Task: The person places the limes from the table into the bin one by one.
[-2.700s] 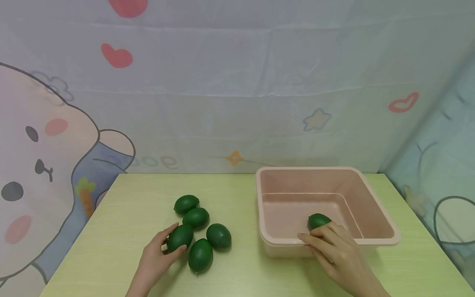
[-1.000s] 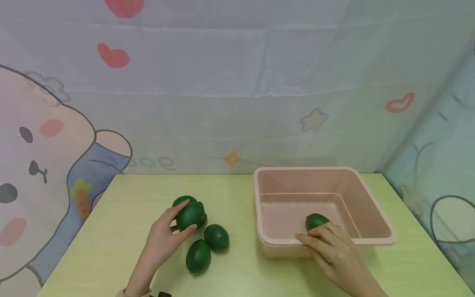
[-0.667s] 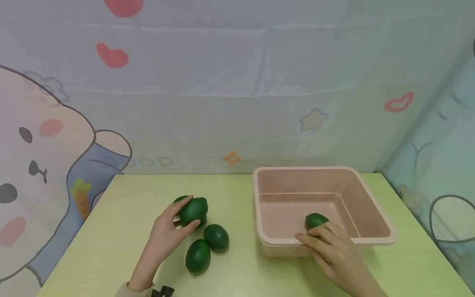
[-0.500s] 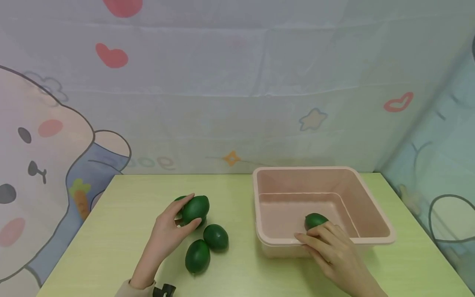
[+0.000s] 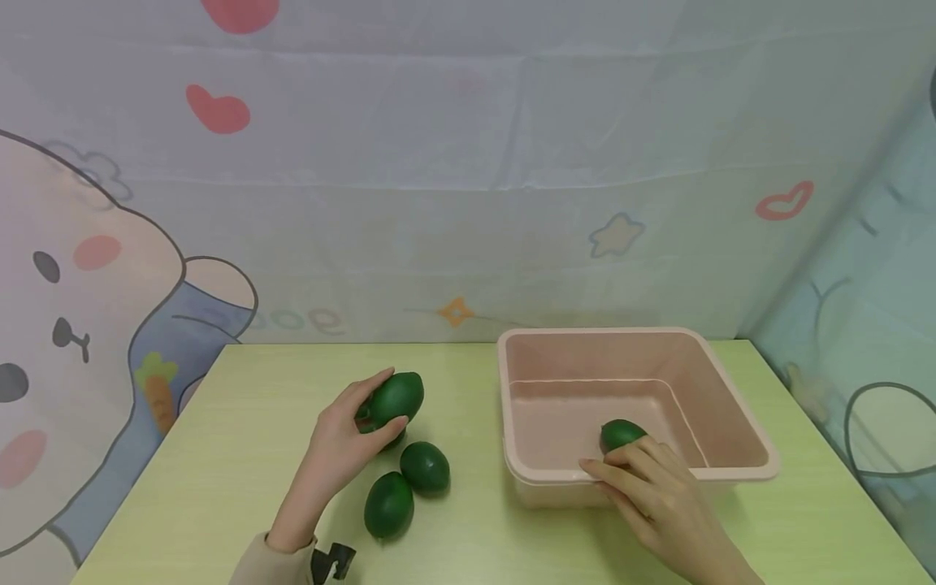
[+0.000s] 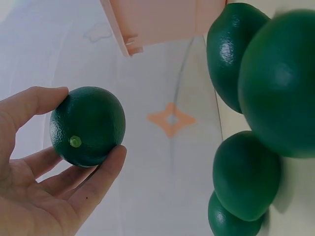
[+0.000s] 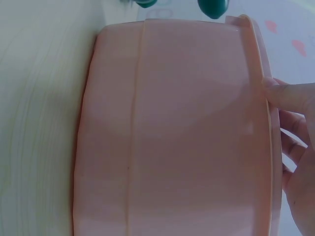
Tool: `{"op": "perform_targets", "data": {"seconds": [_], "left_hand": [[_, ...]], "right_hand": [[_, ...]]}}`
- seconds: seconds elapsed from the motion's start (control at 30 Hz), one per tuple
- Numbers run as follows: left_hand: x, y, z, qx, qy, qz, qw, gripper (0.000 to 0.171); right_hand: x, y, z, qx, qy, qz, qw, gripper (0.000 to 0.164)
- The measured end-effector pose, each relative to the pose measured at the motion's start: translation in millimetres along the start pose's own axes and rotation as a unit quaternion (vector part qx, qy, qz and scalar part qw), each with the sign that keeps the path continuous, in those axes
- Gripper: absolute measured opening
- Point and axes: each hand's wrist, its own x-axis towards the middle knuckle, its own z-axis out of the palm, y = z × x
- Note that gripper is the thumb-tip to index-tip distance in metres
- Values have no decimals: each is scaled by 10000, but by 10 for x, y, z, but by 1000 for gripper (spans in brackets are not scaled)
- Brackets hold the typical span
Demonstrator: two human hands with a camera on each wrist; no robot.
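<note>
My left hand [image 5: 344, 435] holds a dark green lime [image 5: 398, 396] between thumb and fingers, up over the other limes. In the left wrist view, a small pale stem button shows on this held lime [image 6: 91, 120]. Below it lie several more; two, a near lime [image 5: 389, 505] and one beside it [image 5: 426, 469], are in plain sight, while others are partly hidden behind the left hand. My right hand [image 5: 661, 487] grips the near rim of a pink plastic basin [image 5: 731, 406], thumb outside and fingers over the edge. Inside the basin is one lime [image 5: 621, 436], partly covered by that hand.
The basin stands on the right part of a pale yellow-green table [image 5: 278, 390]. A cartoon-printed cloth [image 5: 409, 244] hangs behind the table and along its right side. A black strap [image 5: 332, 561] shows at my left sleeve [image 5: 274, 561].
My left hand has taken the held lime from its place in the group and moved it up, away and to the right. The right hand keeps its grip on the basin.
</note>
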Motion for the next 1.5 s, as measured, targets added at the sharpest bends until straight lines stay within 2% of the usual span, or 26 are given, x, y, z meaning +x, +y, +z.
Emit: {"op": "perform_targets", "data": {"seconds": [0.5, 1.13, 1.5], "left_hand": [[104, 113, 75, -58, -44, 195, 9998, 64], [217, 297, 152, -484, -276, 336, 9979, 64], [334, 387, 189, -671, -438, 198, 9966, 63]], "right_hand": [[6, -2, -3, 49, 2, 0, 10000, 33], [-21, 5, -1, 35, -87, 114, 9999, 35], [-18, 4, -1, 31, -74, 93, 9999, 35]]}}
